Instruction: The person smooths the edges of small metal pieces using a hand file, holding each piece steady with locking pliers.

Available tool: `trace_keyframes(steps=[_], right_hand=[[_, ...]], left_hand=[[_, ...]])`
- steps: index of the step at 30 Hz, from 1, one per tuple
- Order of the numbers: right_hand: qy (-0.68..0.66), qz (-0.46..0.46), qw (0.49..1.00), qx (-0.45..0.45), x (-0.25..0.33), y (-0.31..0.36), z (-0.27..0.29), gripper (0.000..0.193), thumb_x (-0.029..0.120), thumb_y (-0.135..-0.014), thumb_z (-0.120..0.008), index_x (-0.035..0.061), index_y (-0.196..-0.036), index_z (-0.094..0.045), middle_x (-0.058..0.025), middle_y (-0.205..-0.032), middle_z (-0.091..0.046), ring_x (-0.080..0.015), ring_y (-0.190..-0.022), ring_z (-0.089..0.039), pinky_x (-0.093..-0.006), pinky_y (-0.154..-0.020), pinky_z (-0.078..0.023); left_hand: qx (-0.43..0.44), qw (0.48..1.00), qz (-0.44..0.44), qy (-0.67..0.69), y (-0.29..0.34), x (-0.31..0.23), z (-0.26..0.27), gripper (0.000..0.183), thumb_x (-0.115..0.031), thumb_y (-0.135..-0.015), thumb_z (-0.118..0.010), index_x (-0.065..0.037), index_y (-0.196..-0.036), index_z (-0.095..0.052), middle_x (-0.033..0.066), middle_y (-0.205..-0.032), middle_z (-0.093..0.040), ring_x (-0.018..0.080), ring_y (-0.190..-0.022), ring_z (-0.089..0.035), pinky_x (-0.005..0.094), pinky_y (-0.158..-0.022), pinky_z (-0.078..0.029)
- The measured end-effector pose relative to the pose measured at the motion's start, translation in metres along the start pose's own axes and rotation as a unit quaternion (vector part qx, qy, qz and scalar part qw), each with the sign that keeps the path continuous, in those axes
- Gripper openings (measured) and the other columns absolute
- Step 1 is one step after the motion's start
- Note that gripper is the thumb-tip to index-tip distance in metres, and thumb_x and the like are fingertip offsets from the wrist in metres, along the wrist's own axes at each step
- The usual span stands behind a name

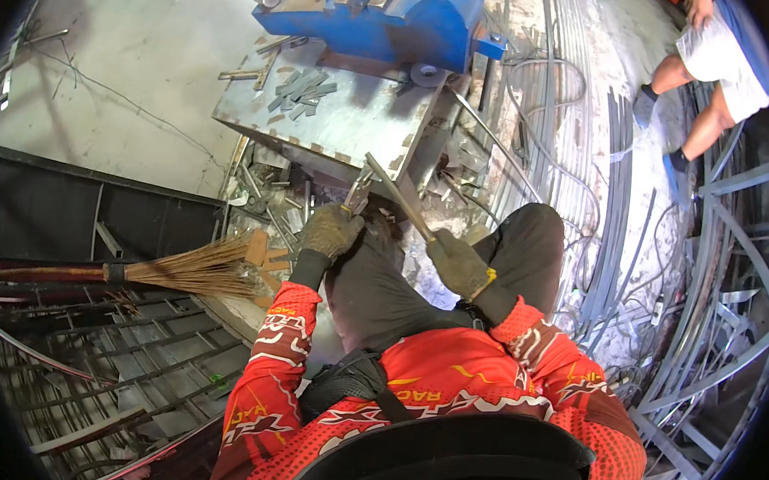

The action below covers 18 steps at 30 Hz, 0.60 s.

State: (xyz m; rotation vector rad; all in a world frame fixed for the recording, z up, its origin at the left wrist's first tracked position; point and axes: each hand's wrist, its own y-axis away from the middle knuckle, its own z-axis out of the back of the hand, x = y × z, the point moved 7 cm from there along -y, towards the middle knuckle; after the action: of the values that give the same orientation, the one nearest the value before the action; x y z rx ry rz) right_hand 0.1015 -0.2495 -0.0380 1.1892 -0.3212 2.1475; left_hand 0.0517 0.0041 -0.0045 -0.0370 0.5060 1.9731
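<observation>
My left hand [330, 230], in a grey-green work glove, grips a small metal tool or clamp-like piece [357, 192] just under the edge of a steel work table [357, 119]. In the same kind of glove, my right hand [459, 262] holds the lower end of a thin flat metal bar [396, 195] that slants up and left toward the table edge. Both hands are above my dark-trousered knees, and my sleeves are red with a pattern.
A blue bench vise [398, 12] stands on the table, with several short metal strips [301, 92] beside it. A straw broom [180, 270] lies at left. Curved steel bars and gate frames [707, 286] crowd the right. Another person's legs [702, 92] are at top right.
</observation>
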Motion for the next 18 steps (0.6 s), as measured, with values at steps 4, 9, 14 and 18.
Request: trace_keyframes(steps=[4,9,14,18], right_hand=[[-0.050,-0.053,0.995,-0.064,0.003,-0.064,-0.012,0.040,0.038,-0.106,-0.046,-0.0003,-0.116,-0.056,-0.0316,-0.096,-0.067,-0.0511,-0.092,-0.065,-0.0563,-0.081,-0.049],[-0.036,-0.022,0.997,-0.064,0.002,-0.108,0.000,0.043,0.038,-0.106,-0.045,-0.0021,-0.115,-0.057,-0.0332,-0.096,-0.066,-0.0515,-0.095,-0.064,-0.0564,-0.082,-0.049],[-0.024,-0.064,0.998,0.001,-0.001,-0.041,-0.005,0.037,0.032,-0.106,-0.045,0.0020,-0.128,-0.049,-0.0344,-0.093,-0.067,-0.0541,-0.087,-0.065,-0.0604,-0.078,-0.050],[-0.025,-0.067,0.997,0.012,-0.016,0.007,-0.006,0.037,0.033,-0.106,-0.046,0.0012,-0.124,-0.049,-0.0339,-0.089,-0.067,-0.0539,-0.083,-0.065,-0.0614,-0.076,-0.049]], left_hand=[[-0.019,1.000,0.015,0.009,0.007,-0.005,0.004,0.049,-0.045,-0.091,-0.061,0.000,-0.103,-0.074,0.0287,-0.102,-0.071,0.0462,-0.099,-0.068,0.0531,-0.091,-0.054],[-0.023,0.999,0.035,-0.017,-0.003,-0.009,-0.005,0.046,-0.046,-0.090,-0.062,-0.003,-0.103,-0.074,0.0265,-0.100,-0.072,0.0455,-0.096,-0.069,0.0528,-0.087,-0.055],[-0.031,0.999,0.043,-0.004,0.009,-0.003,0.003,0.046,-0.045,-0.090,-0.062,-0.003,-0.104,-0.075,0.0265,-0.102,-0.072,0.0446,-0.098,-0.070,0.0531,-0.089,-0.055],[-0.028,0.999,0.026,-0.002,0.007,-0.009,0.007,0.044,-0.044,-0.091,-0.060,-0.005,-0.104,-0.075,0.0264,-0.103,-0.073,0.0440,-0.099,-0.070,0.0540,-0.089,-0.055]])
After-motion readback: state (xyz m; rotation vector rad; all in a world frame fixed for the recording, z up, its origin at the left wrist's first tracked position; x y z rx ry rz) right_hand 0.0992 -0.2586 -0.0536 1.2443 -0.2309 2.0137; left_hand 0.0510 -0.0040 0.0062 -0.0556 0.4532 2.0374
